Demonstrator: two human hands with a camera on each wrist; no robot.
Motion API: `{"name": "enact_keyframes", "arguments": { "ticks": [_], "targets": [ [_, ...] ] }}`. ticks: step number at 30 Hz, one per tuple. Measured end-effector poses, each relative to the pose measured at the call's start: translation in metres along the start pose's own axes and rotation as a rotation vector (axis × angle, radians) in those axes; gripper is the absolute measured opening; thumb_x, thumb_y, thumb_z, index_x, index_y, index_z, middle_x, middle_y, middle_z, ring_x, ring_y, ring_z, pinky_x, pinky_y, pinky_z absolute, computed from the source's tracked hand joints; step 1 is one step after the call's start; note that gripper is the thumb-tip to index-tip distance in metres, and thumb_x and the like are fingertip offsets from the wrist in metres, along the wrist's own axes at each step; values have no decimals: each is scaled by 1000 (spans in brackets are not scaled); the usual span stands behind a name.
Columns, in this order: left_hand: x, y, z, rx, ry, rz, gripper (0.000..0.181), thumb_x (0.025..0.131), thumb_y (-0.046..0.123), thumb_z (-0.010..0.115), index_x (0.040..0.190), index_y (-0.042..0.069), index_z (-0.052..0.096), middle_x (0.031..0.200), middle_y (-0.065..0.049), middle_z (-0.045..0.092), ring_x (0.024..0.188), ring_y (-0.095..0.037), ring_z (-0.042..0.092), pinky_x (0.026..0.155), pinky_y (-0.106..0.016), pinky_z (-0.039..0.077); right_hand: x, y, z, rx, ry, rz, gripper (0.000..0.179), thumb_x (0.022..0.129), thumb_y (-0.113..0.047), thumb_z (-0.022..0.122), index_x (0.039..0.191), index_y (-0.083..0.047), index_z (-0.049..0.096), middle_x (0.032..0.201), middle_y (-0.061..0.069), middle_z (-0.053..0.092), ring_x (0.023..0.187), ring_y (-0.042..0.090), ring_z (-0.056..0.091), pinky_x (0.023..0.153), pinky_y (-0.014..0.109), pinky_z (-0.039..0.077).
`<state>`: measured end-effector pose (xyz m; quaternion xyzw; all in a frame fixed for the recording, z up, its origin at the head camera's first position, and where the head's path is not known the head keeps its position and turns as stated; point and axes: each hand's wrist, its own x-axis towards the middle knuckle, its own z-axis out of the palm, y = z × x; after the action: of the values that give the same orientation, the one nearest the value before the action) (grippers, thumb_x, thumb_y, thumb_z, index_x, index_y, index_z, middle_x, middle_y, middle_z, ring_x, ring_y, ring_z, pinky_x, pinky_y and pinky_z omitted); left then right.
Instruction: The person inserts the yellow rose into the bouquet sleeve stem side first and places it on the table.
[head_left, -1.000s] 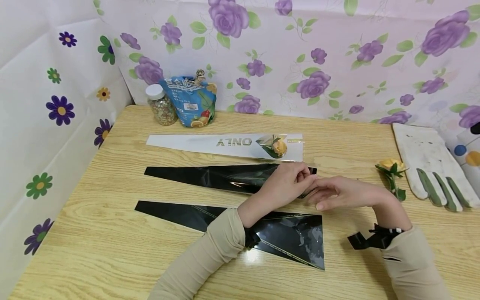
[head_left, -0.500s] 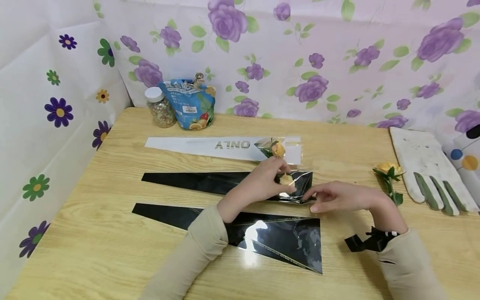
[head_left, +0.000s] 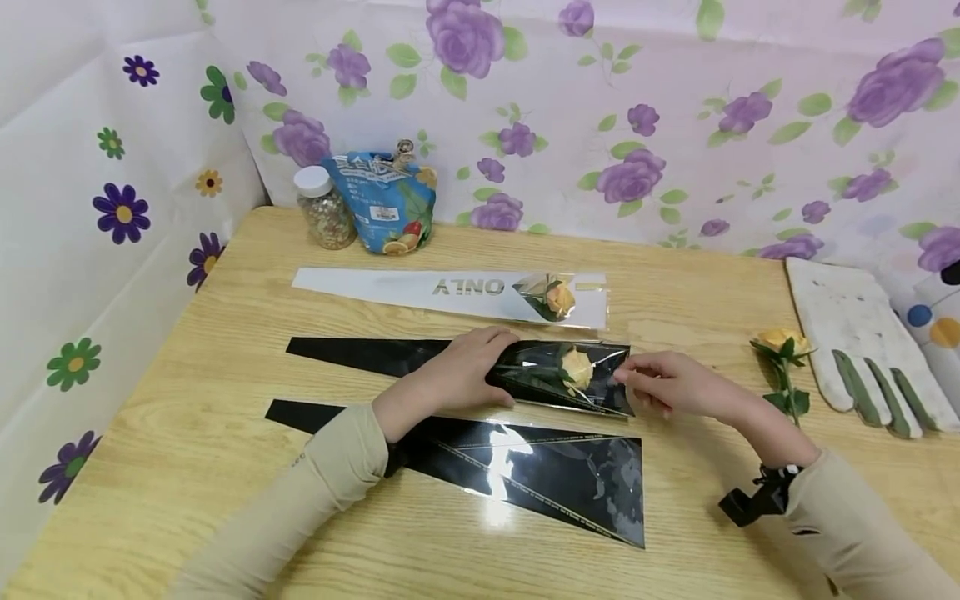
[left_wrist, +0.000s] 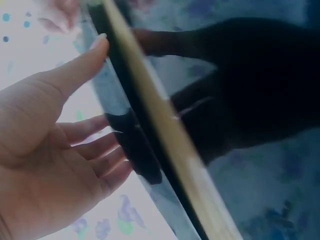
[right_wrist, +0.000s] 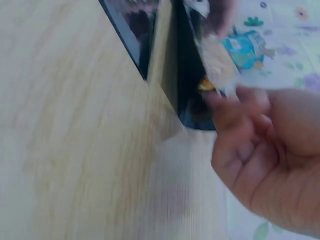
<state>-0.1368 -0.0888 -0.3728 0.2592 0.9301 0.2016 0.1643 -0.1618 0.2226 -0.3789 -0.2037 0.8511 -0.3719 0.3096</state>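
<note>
A black tapered flower sleeve (head_left: 525, 400) with a clear front lies across the middle of the table. Inside it shows a pale yellow rose (head_left: 577, 369), its bloom near the wide right end. My left hand (head_left: 457, 371) rests on the sleeve, left of the bloom, fingers extended along its far side and thumb at its near side. In the left wrist view the left hand's thumb (left_wrist: 82, 67) touches the dark film. At the wide end my right hand (head_left: 675, 385) pinches the sleeve's edge between thumb and forefinger, its other fingers curled.
Nearer lies a flat black sleeve (head_left: 585, 483). Farther back is a white sleeve (head_left: 375, 287) holding a rose (head_left: 559, 298). A loose yellow rose (head_left: 782, 343) lies right, beside white gloves (head_left: 847, 325). A jar (head_left: 326, 212) and blue pouch (head_left: 386, 204) stand at the back left.
The left hand has slid left along the sleeve from its wide end, uncovering the rose in it. The right hand stays at the wide end and now pinches its edge.
</note>
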Motion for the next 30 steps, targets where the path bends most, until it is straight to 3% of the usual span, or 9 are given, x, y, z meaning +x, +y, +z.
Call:
{"name": "enact_keyframes", "arguments": {
  "ticks": [2,6,13,17,22,26,30],
  "targets": [
    [-1,-3,0,34,-9,11,86,80,45,71,146,12,28,149,-10,30,137,-27,27,111,-44,21,-3,6,0,65,-36,-37,30,100,-30,43,104,-6,62,70,8,56,53,16,52,53,31,48],
    [1,-5,1,66,-12,34,86,80,45,71,146,11,28,147,-9,33,135,-26,29,111,-43,21,-7,14,0,201,-32,-45,34,100,-26,43,112,1,61,85,13,61,70,19,61,65,33,52],
    [3,-7,1,74,16,41,87,79,46,72,145,9,30,144,-10,38,133,-27,34,111,-41,20,-16,22,0,283,22,-61,36,100,-28,46,111,3,60,93,15,62,78,22,62,70,36,52],
    [1,-9,2,68,29,28,87,78,48,71,145,11,30,144,-9,37,133,-27,32,111,-43,21,-19,23,1,279,65,-48,32,95,-25,56,110,2,60,94,17,63,80,25,63,71,36,53],
    [0,-13,1,58,45,22,87,78,49,72,145,14,30,142,-8,38,133,-27,32,110,-43,22,-18,22,5,183,75,-7,29,85,-27,69,106,-6,64,94,13,66,79,23,63,68,32,52],
    [0,-15,1,62,36,46,86,77,47,73,145,15,31,141,-8,39,132,-26,33,110,-43,21,-18,20,9,126,60,-15,25,86,-28,67,99,-7,67,91,10,66,77,20,61,66,29,50],
    [-1,-16,0,45,12,41,89,77,44,74,147,17,27,143,-8,37,134,-25,31,110,-44,19,-18,20,12,166,37,-68,22,91,-21,62,100,-1,63,90,13,67,80,21,64,68,30,52]
  ]
}}
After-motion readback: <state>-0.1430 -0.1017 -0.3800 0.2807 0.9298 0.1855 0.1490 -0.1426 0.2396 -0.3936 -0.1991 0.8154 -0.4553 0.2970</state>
